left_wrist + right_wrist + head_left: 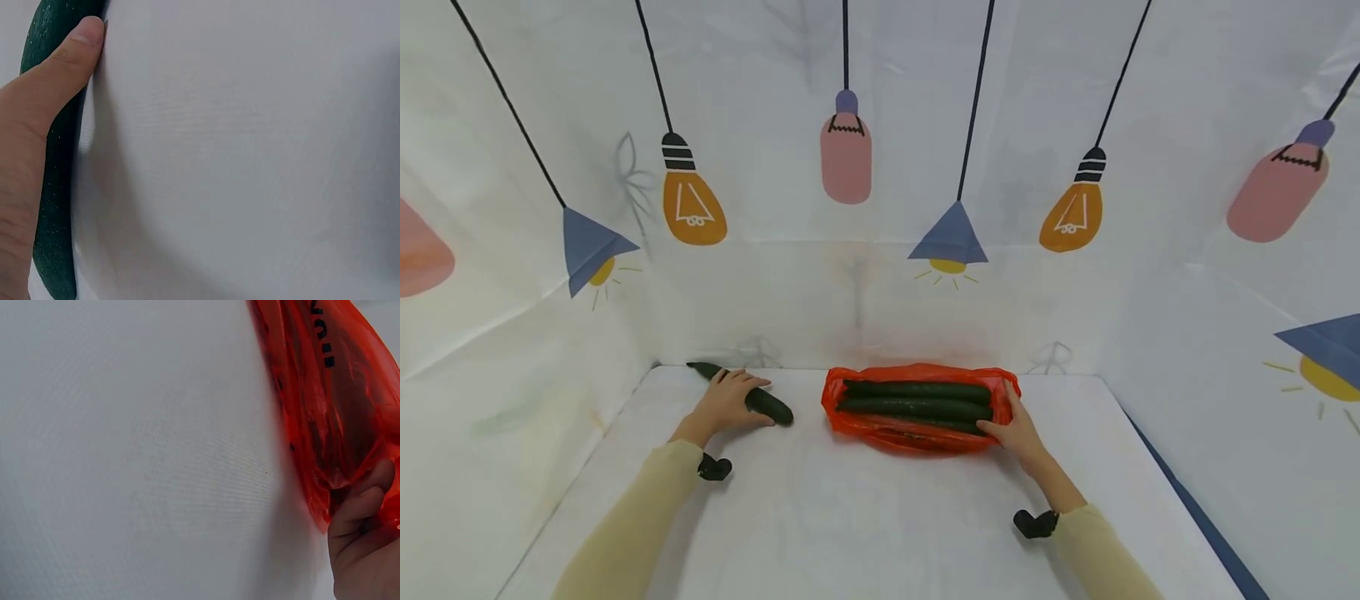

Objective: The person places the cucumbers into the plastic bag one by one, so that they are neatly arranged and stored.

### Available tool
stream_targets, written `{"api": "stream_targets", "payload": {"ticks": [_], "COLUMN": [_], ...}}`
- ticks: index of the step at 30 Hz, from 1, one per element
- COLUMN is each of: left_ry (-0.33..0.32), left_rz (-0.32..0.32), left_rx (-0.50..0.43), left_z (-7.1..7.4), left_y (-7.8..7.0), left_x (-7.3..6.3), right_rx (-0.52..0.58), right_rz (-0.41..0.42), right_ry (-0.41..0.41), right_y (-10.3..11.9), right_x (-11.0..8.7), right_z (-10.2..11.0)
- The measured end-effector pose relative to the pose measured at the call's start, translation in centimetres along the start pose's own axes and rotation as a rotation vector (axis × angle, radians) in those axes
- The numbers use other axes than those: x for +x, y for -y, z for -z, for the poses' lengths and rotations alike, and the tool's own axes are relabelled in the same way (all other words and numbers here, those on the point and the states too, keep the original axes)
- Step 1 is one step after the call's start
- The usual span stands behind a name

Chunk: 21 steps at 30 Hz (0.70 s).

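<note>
At the left on the white surface lies a dark green cucumber (771,407), slanting from back left to front right. My left hand (726,403) grips it about its middle, and the left wrist view shows the thumb lying along the cucumber (59,169). Several more cucumbers (917,407) lie side by side in an open red plastic bag (925,447) at the back centre. Its right end is held by my right hand (1019,432). Thumb and a finger pinch the bag (300,406) in the right wrist view; the other fingers are partly hidden.
A white table surface (850,517) extends in front of the bag. Behind it stands a white sheet wall (760,300) printed with hanging lamps, and similar sheets flank both sides. Dark wrist-worn cameras (715,468) sit at both sleeves.
</note>
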<state>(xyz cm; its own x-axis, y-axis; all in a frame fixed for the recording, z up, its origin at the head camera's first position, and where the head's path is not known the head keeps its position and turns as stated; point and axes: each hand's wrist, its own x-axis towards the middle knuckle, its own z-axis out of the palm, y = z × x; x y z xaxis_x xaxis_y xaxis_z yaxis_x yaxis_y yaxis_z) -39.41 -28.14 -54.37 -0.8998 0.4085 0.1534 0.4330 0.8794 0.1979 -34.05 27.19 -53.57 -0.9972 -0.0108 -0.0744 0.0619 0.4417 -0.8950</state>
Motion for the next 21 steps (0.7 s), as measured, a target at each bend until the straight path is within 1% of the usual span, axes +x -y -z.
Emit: {"api": "stream_targets", "payload": {"ticks": [3,6,10,12,14,17,21], "left_ry": [-0.013,-0.008,0.051,0.080,0.101,0.112,0.110], "left_rz": [0.012,0.043,0.085,0.102,0.107,0.119,0.065], "left_rx": [-0.002,-0.012,-0.018,-0.040,-0.083,-0.158,-0.211], "left_z": [-0.2,-0.3,-0.3,-0.3,-0.2,0.0,0.0], "left_y": [-0.3,-0.8,-1.2,-1.2,-1.0,-0.4,0.4], "left_x": [0.1,0.4,0.5,0.2,-0.2,-1.5,-3.5], "right_rx": [0.004,0.014,0.019,0.019,0.018,0.017,0.008], "right_rz": [-0.003,0.006,0.000,-0.011,-0.022,-0.024,-0.018], "right_ry": [0.007,0.005,0.004,0.004,0.000,0.004,0.010], "right_y": [-0.3,-0.4,-0.2,-0.1,-0.1,0.0,0.2], "right_x": [-0.2,-0.1,-0.1,-0.1,0.0,0.2,0.4], "right_z": [0.0,0.1,0.2,0.2,0.1,-0.2,-0.5]}}
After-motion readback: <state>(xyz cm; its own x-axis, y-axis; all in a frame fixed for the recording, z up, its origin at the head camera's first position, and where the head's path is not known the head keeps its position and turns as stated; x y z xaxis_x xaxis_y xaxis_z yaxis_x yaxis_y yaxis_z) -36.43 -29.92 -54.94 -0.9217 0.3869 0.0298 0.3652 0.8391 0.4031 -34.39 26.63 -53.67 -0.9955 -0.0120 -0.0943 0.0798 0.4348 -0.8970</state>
